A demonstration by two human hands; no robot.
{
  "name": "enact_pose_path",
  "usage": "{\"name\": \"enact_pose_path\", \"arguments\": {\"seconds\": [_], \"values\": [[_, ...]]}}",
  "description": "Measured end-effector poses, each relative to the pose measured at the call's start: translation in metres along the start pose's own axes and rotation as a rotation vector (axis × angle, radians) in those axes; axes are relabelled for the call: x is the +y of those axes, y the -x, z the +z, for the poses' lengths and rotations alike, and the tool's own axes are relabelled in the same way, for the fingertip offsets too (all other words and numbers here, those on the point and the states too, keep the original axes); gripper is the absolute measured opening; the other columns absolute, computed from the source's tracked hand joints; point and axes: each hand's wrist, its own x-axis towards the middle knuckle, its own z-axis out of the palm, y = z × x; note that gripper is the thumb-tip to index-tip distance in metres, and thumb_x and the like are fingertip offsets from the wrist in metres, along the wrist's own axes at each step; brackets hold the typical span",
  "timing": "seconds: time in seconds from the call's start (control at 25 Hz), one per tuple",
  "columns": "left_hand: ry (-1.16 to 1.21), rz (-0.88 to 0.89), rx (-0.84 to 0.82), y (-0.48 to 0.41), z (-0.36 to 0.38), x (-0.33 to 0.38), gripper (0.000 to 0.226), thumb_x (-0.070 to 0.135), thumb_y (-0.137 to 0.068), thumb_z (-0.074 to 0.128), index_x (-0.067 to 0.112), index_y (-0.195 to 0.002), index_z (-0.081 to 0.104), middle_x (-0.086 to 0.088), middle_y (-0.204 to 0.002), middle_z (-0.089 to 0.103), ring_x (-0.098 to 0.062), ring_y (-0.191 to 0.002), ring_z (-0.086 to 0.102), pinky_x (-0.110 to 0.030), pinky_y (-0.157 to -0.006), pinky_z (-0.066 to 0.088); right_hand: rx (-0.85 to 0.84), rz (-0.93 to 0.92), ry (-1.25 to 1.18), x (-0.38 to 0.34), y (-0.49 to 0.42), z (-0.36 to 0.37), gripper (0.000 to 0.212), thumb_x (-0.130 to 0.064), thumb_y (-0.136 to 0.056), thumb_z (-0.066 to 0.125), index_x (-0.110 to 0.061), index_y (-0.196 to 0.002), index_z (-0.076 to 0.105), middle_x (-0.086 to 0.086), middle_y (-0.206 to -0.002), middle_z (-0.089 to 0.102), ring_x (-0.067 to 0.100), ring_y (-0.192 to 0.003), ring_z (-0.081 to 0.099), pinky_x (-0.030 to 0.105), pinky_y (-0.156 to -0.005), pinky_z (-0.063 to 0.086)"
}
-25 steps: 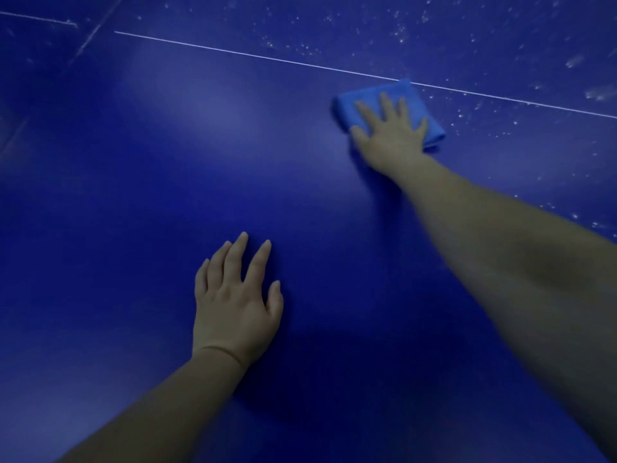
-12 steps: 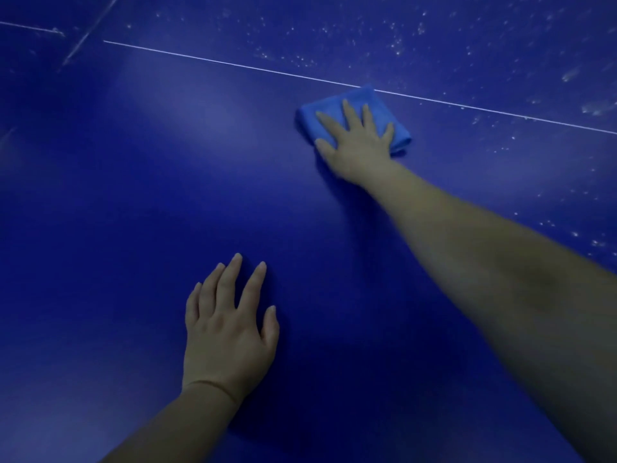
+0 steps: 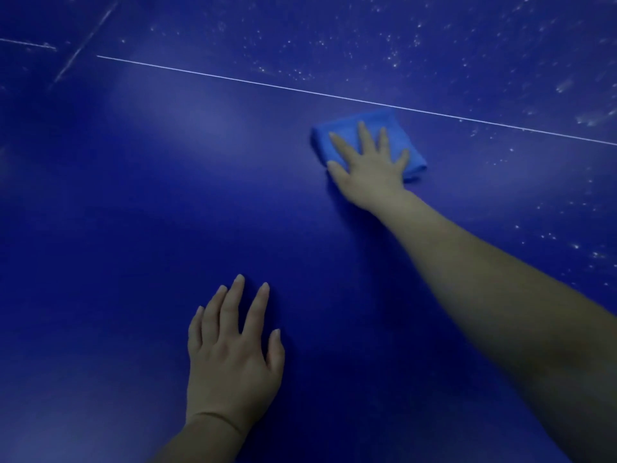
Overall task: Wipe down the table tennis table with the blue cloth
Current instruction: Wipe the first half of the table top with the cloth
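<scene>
A folded light-blue cloth lies flat on the dark blue table tennis table, just below the thin white centre line. My right hand presses down on the cloth with straight, spread fingers, arm stretched out from the lower right. Near the bottom of the view my left hand rests flat on the bare table surface, fingers straight and spread, holding nothing.
White dust specks cover the table beyond the white line and along the right side. A faint seam or second line crosses at the upper left. The surface around both hands looks smooth and speck-free.
My right hand slid the cloth leftward along the white line and a little nearer to me. My left hand stayed planted on the table.
</scene>
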Motion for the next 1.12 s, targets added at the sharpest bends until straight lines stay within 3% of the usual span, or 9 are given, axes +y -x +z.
{"name": "enact_pose_path", "arguments": {"seconds": [0.12,0.24,0.4,0.56,0.68,0.8,0.96,1.04,1.12], "values": [[0.015,-0.004,0.021,-0.001,0.001,-0.001,0.062,0.047,-0.087,0.036,0.025,-0.144,0.045,-0.006,-0.153,0.036,-0.028,-0.140,0.030,-0.048,-0.114,0.019,-0.054,-0.126,-0.007,-0.062,-0.063,-0.011,0.054,-0.063,-0.094,0.016,-0.056,-0.147,0.009,-0.004,-0.164,-0.007,0.032,-0.149,-0.011,0.071,-0.108,-0.005],[0.020,-0.001,0.039,0.000,0.002,-0.001,0.062,0.048,-0.086,0.037,0.026,-0.144,0.045,-0.006,-0.152,0.037,-0.028,-0.139,0.031,-0.048,-0.113,0.019,-0.104,-0.139,-0.016,-0.071,-0.109,-0.019,0.056,-0.063,-0.094,0.016,-0.054,-0.148,0.005,-0.005,-0.164,-0.010,0.031,-0.149,-0.013,0.071,-0.108,-0.008],[0.016,-0.002,0.037,-0.001,0.002,0.001,0.063,0.047,-0.085,0.036,0.025,-0.143,0.046,-0.006,-0.152,0.037,-0.029,-0.139,0.031,-0.049,-0.113,0.020,-0.075,0.057,-0.048,0.016,-0.115,-0.033,0.058,-0.064,-0.092,0.016,-0.054,-0.149,0.006,-0.006,-0.164,-0.008,0.030,-0.149,-0.012,0.071,-0.109,-0.005],[0.018,-0.014,0.018,0.000,0.001,0.001,0.063,0.047,-0.086,0.035,0.024,-0.144,0.044,-0.006,-0.153,0.035,-0.028,-0.141,0.029,-0.053,-0.114,0.023,-0.042,0.384,-0.050,0.154,-0.057,-0.047,0.061,-0.066,-0.091,0.015,-0.053,-0.149,0.005,-0.007,-0.164,-0.008,0.028,-0.150,-0.009,0.069,-0.111,-0.003],[0.015,-0.019,0.000,0.000,-0.001,0.002,0.063,0.048,-0.087,0.032,0.025,-0.145,0.043,-0.006,-0.154,0.033,-0.028,-0.142,0.027,-0.053,-0.114,0.022,-0.033,0.538,-0.084,0.201,-0.010,-0.049,0.061,-0.067,-0.091,0.016,-0.052,-0.150,0.004,-0.007,-0.163,-0.009,0.028,-0.150,-0.010,0.067,-0.112,-0.002],[0.013,-0.020,-0.016,-0.001,-0.001,0.003,0.064,0.050,-0.087,0.031,0.025,-0.145,0.042,-0.006,-0.154,0.032,-0.028,-0.142,0.025,-0.053,-0.115,0.021,-0.017,0.439,-0.102,0.157,0.000,-0.040,0.061,-0.066,-0.093,0.019,-0.050,-0.151,0.007,-0.006,-0.164,-0.008,0.030,-0.150,-0.008,0.069,-0.111,-0.001],[0.014,-0.032,0.007,-0.001,0.000,0.002,0.065,0.051,-0.086,0.031,0.026,-0.145,0.042,-0.006,-0.155,0.032,-0.028,-0.141,0.027,-0.055,-0.114,0.024,-0.035,0.019,0.021,0.073,0.000,-0.008,0.056,-0.067,-0.093,0.019,-0.057,-0.147,0.008,-0.009,-0.164,-0.005,0.027,-0.150,-0.006,0.067,-0.110,-0.001],[0.001,-0.030,0.014,0.001,0.002,0.002,0.064,0.050,-0.086,0.031,0.026,-0.145,0.042,-0.006,-0.153,0.034,-0.029,-0.140,0.027,-0.056,-0.112,0.027,-0.050,0.042,0.015,0.097,-0.012,-0.021,0.057,-0.068,-0.093,0.019,-0.056,-0.147,0.007,-0.010,-0.163,-0.006,0.026,-0.150,-0.006,0.067,-0.112,0.000],[0.003,-0.030,0.022,0.000,0.002,0.001,0.064,0.050,-0.087,0.032,0.026,-0.145,0.042,-0.006,-0.153,0.033,-0.028,-0.140,0.027,-0.057,-0.111,0.027,-0.018,0.269,-0.031,0.153,-0.008,-0.034,0.061,-0.069,-0.092,0.019,-0.053,-0.150,0.006,-0.009,-0.163,-0.008,0.027,-0.150,-0.007,0.068,-0.112,0.000]]}}
